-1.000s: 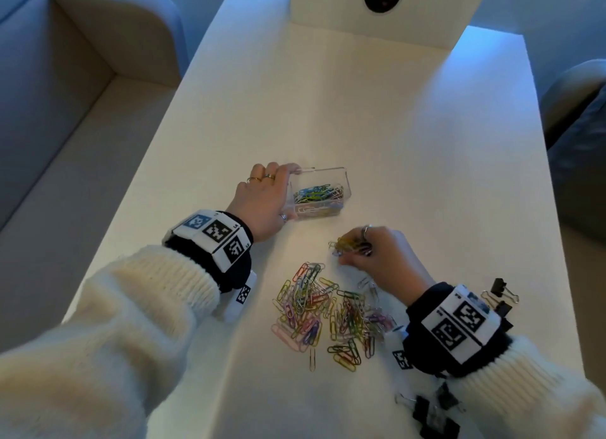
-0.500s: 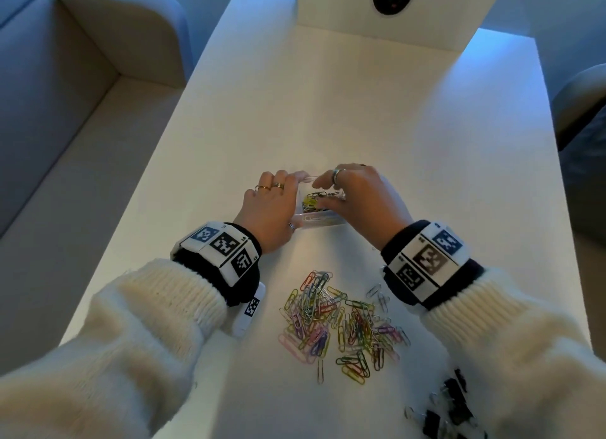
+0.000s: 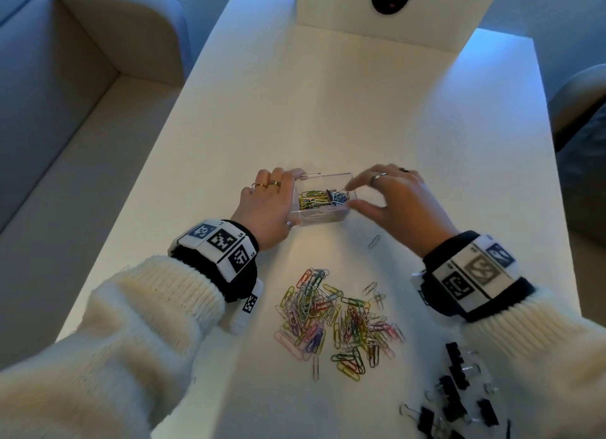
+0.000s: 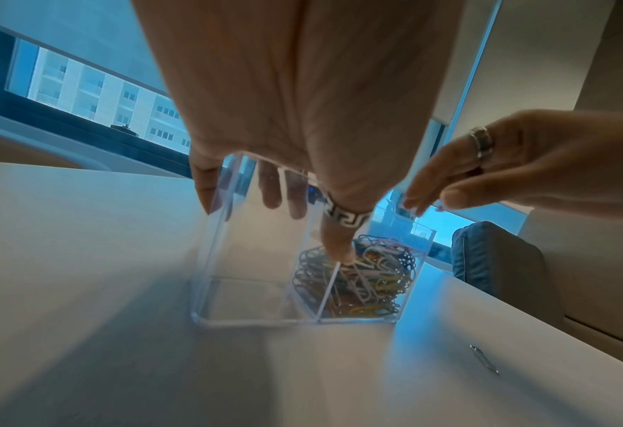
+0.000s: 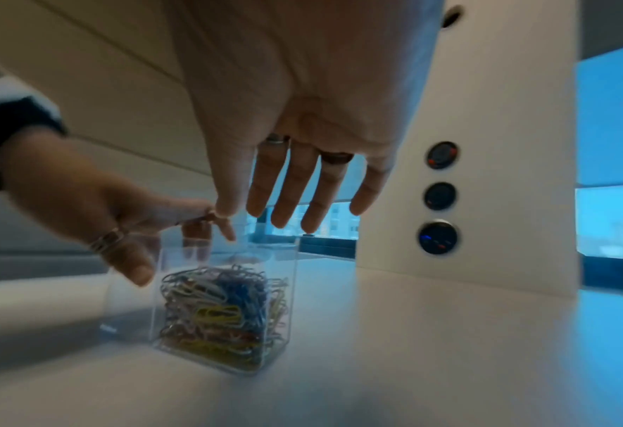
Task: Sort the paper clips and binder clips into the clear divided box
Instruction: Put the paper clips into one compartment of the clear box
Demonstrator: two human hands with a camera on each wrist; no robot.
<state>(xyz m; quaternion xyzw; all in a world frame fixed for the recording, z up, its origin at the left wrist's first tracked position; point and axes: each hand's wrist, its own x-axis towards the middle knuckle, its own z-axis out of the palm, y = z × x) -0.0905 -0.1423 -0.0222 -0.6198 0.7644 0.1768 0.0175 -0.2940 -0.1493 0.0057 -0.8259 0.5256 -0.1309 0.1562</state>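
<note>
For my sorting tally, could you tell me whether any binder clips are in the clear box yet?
No, the clear box holds only paper clips in one compartment.

The supporting surface is a white table (image 3: 344,104). A clear divided box (image 3: 323,217) is placed near its middle; one compartment is filled with coloured clips, the other is seen bare in the left wrist view. A loose pile of coloured paper clips (image 3: 334,320) is spread on the near part of the top. A single silver paper clip (image 3: 374,241) is located between pile and box. Black binder clips (image 3: 455,396) are grouped at the near right corner. A white upright panel (image 3: 400,8) is positioned at the far end.
</note>
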